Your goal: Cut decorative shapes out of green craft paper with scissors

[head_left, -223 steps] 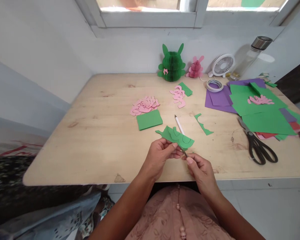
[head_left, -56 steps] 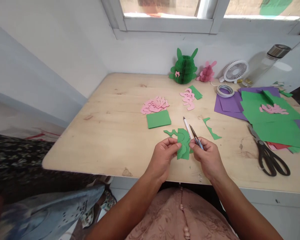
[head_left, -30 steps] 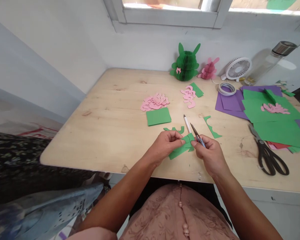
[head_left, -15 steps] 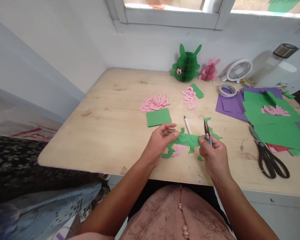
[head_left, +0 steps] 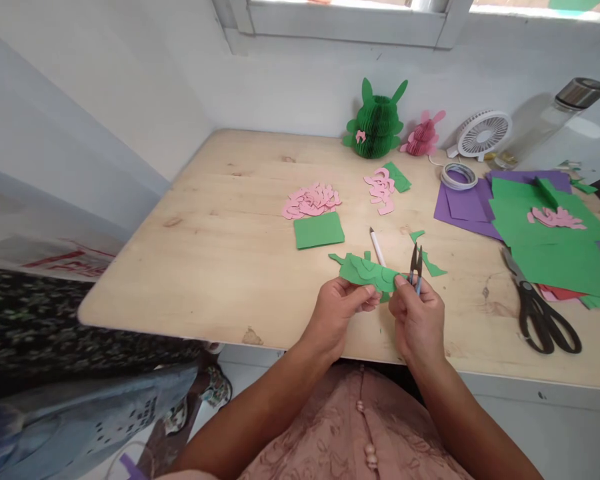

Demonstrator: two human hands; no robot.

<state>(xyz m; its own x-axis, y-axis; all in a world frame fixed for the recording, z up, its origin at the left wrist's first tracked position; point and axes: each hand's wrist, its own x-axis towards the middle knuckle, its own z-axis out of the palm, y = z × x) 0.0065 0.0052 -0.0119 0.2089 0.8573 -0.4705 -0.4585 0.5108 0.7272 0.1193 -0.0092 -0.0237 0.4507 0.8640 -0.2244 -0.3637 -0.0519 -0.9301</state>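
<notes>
**Snips grip:** the lower end of the thread snips (head_left: 416, 261) is hidden inside the right hand's (head_left: 417, 320) fingers.
**Cutout:** the lower edge of the green paper cutout (head_left: 367, 272) is hidden behind the left hand's (head_left: 337, 313) fingers.
**Faint marks:** the pencil lines (head_left: 365, 267) just beyond those fingers are too faint to follow.
**Far right of the fingers:** the paper stack (head_left: 555, 247) is cut off by the picture's edge.
**Far above the fingers:** the window (head_left: 345, 30) is cut off by the top edge.

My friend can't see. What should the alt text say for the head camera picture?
A person's left hand holds a cut piece of green paper while the right hand holds small pointed snips over a wooden table. Pink paper cutouts and a green paper bunny sit farther back.
</notes>
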